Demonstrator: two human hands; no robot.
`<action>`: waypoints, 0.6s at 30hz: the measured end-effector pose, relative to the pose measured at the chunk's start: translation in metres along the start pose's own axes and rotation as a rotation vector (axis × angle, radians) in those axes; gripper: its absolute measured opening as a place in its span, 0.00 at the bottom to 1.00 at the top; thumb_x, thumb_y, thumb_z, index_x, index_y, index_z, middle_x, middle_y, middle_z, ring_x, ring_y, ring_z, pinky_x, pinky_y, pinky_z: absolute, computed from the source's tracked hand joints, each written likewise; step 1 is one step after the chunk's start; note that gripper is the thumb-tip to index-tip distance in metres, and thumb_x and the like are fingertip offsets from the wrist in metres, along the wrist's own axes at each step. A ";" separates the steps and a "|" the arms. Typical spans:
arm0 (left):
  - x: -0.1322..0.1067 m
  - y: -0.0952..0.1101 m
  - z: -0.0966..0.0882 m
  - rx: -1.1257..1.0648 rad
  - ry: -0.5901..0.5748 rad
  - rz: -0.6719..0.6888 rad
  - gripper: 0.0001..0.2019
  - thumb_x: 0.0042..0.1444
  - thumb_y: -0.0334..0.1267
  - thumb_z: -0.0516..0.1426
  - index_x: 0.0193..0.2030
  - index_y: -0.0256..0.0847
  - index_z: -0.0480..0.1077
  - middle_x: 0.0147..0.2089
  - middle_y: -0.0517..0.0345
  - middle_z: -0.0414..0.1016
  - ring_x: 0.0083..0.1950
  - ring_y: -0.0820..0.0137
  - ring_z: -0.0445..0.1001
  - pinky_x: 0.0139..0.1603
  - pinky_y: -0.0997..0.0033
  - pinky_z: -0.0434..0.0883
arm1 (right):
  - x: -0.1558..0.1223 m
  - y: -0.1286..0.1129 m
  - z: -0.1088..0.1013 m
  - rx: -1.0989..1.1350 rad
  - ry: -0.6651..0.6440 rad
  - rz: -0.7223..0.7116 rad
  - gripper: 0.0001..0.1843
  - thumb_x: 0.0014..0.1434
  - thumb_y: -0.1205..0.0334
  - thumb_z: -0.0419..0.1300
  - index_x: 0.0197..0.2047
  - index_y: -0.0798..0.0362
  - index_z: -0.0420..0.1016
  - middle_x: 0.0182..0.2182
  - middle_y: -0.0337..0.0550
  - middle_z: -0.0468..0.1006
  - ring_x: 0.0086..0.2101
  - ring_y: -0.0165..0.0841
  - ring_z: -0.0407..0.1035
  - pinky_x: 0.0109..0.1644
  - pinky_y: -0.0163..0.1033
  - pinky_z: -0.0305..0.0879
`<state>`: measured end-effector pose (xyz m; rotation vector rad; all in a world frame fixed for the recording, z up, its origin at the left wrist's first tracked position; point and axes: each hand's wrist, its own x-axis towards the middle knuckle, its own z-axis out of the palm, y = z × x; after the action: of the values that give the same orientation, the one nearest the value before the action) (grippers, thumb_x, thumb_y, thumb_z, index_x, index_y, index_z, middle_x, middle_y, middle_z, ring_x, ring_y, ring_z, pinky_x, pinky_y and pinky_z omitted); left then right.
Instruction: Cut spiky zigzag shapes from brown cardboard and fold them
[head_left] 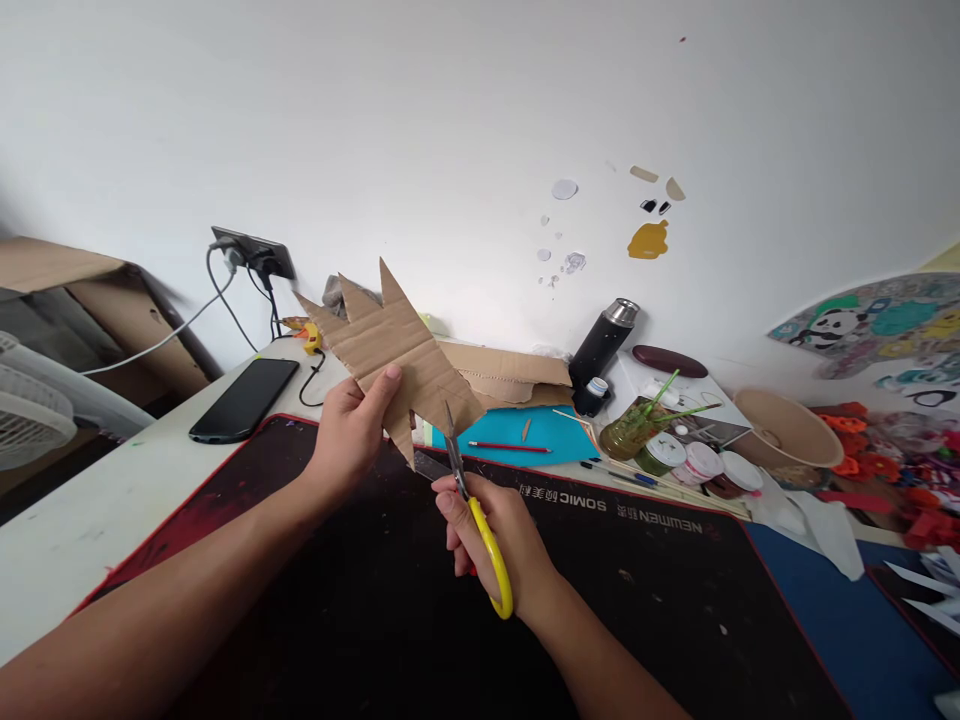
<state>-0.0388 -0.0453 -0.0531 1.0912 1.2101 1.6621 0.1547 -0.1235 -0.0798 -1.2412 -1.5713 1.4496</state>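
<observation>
My left hand [352, 425] grips a piece of brown corrugated cardboard [397, 345], thumb on its face and fingers hidden behind it. Jagged points run along its upper left edge, and another point juts out at the bottom. In my right hand [502, 540] is a pair of scissors [491, 555] with yellow handles. One blade lies over the front of the cardboard near its lower right edge; the other blade shows below, angled left, so the scissors are spread. Both hands are raised above a black desk mat [360, 600].
Behind the hands lie a blue sheet [559, 430], a red pencil [510, 447] and folded cardboard [517, 375]. A black thermos [606, 340] leans by the wall near several paint jars [701, 463]. To the left are a phone [246, 398] and a fan [37, 390].
</observation>
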 end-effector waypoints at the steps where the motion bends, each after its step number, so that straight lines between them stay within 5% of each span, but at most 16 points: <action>1: 0.000 -0.001 0.000 -0.013 -0.009 0.004 0.31 0.57 0.62 0.67 0.54 0.35 0.80 0.40 0.48 0.86 0.44 0.50 0.84 0.38 0.60 0.81 | 0.000 0.000 0.000 -0.005 0.006 0.000 0.32 0.69 0.30 0.61 0.54 0.50 0.81 0.23 0.33 0.73 0.18 0.27 0.70 0.22 0.31 0.64; 11: -0.001 -0.001 -0.001 -0.010 -0.005 -0.048 0.26 0.58 0.59 0.67 0.49 0.37 0.81 0.27 0.55 0.80 0.33 0.54 0.82 0.28 0.64 0.79 | 0.000 0.000 0.000 -0.045 0.014 0.000 0.28 0.72 0.32 0.58 0.45 0.50 0.79 0.22 0.33 0.72 0.17 0.26 0.68 0.21 0.29 0.62; 18: -0.002 -0.002 0.002 -0.061 0.052 -0.053 0.26 0.54 0.57 0.70 0.48 0.37 0.81 0.30 0.53 0.82 0.36 0.54 0.83 0.29 0.65 0.79 | -0.001 -0.003 0.000 -0.098 0.018 0.020 0.29 0.73 0.31 0.55 0.44 0.50 0.76 0.21 0.33 0.72 0.17 0.27 0.68 0.22 0.30 0.63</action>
<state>-0.0358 -0.0460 -0.0546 0.9766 1.2035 1.6850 0.1540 -0.1247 -0.0767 -1.3251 -1.6393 1.3846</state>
